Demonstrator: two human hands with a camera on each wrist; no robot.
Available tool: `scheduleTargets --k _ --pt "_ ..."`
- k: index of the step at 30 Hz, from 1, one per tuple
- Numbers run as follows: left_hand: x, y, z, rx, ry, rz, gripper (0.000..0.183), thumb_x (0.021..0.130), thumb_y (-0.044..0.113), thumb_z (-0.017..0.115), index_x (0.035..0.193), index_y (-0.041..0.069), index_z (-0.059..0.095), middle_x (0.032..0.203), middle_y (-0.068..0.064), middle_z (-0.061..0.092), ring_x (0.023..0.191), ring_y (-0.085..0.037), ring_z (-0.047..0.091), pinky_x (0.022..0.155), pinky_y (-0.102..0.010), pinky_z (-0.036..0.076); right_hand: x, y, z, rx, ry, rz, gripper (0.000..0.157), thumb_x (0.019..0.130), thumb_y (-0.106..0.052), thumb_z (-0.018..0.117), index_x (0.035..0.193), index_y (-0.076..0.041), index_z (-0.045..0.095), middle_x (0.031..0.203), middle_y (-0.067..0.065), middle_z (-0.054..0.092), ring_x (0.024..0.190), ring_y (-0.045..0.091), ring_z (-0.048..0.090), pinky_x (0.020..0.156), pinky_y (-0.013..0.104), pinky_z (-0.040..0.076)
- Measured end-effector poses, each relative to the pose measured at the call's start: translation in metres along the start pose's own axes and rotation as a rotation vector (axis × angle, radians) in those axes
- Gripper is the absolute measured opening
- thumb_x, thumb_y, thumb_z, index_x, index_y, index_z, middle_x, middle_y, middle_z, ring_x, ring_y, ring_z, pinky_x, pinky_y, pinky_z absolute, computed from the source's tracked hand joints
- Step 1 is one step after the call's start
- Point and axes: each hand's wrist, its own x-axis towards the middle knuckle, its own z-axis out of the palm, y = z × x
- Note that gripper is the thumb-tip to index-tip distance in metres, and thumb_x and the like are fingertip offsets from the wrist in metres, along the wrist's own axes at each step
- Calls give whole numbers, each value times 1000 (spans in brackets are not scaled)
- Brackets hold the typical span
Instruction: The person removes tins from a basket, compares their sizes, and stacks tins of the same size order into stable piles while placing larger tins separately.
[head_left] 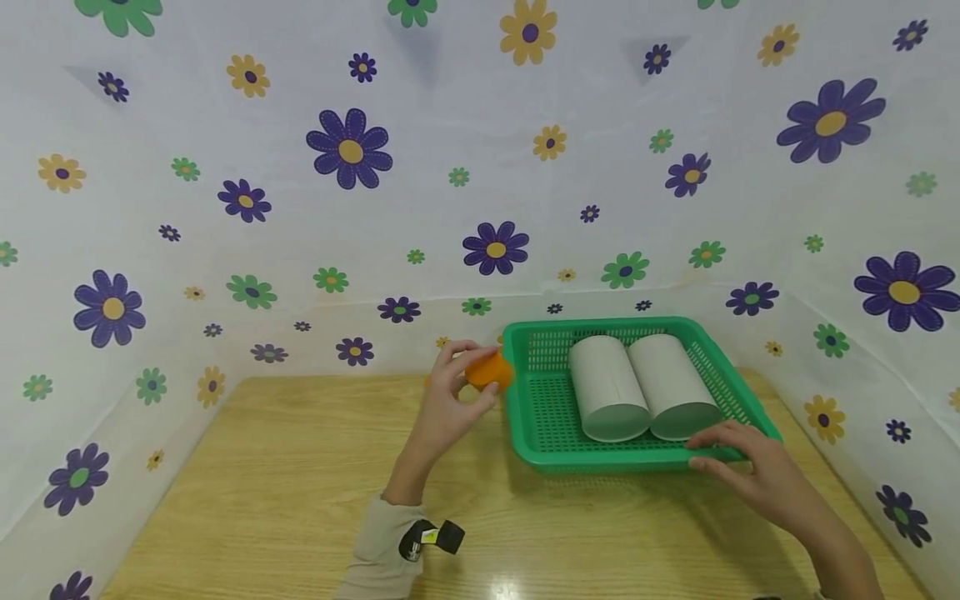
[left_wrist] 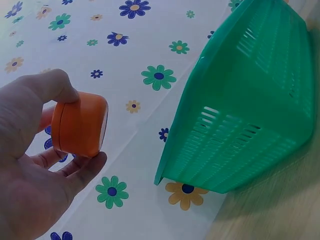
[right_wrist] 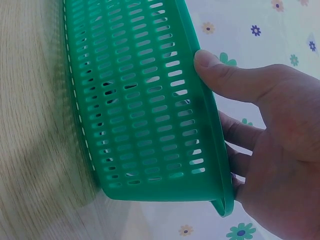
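Observation:
A small round orange container (head_left: 489,372) is pinched between the thumb and fingers of my left hand (head_left: 442,408), in the air beside the basket's left rim. The left wrist view shows a seam around the orange container (left_wrist: 80,125) near one end. Its far face is mostly turned away. A green plastic basket (head_left: 600,461) with slotted walls stands on the table. Two white cylinders (head_left: 609,387) lie side by side in it. At the basket's front right corner, my right hand (head_left: 765,479) grips the rim, thumb outside and fingers over the inner side.
The wooden table (head_left: 300,483) extends to the left and in front of the basket. A white flower-printed sheet (head_left: 435,200) rises behind the table and along both sides, close to the basket's back edge. A black strapped device (head_left: 431,537) sits on the left sleeve.

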Motion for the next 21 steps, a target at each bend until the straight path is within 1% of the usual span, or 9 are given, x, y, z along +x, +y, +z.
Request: scheduleTargets --k 3,6,9,13,16,21 --pt "0 -1 -4 -3 8 -5 43 81 -9 64 123 -3 58 122 -23 43 111 -30 50 95 -39 47 0 1 0 -1 3 -7 26 79 -11 76 98 -26 68 95 -12 64 92 1 54 78 15 42" --pt "-1 -2 -7 7 20 -9 43 82 -8 64 124 -3 58 123 -22 45 111 -29 51 94 -39 48 0 1 0 -3 2 -9 27 79 -12 76 98 -28 67 94 -11 65 92 2 55 77 15 42" --pt "-1 -2 -11 5 34 -7 41 83 -7 64 123 -5 57 123 -22 47 111 -30 51 92 -43 48 -1 0 0 -6 -2 0 27 80 -13 76 98 -30 66 94 -11 65 92 1 54 77 16 42" --pt "-1 -4 -17 1 60 6 38 84 -6 64 121 -6 58 122 -23 48 111 -32 51 91 -48 48 -1 0 1 -2 0 3 27 79 -13 76 98 -29 67 94 -11 64 92 2 54 78 16 42" --pt "-1 -7 -22 11 80 10 36 84 -5 65 120 -6 59 122 -23 48 112 -32 51 92 -49 47 0 0 0 4 9 3 28 79 -11 77 97 -29 67 94 -11 65 91 2 55 78 14 41" --pt "-2 -11 -31 25 105 -2 36 85 -4 65 120 -6 59 124 -22 48 113 -32 50 93 -51 46 0 0 0 2 10 -1 28 79 -11 77 97 -29 67 94 -11 65 91 2 55 78 14 40"
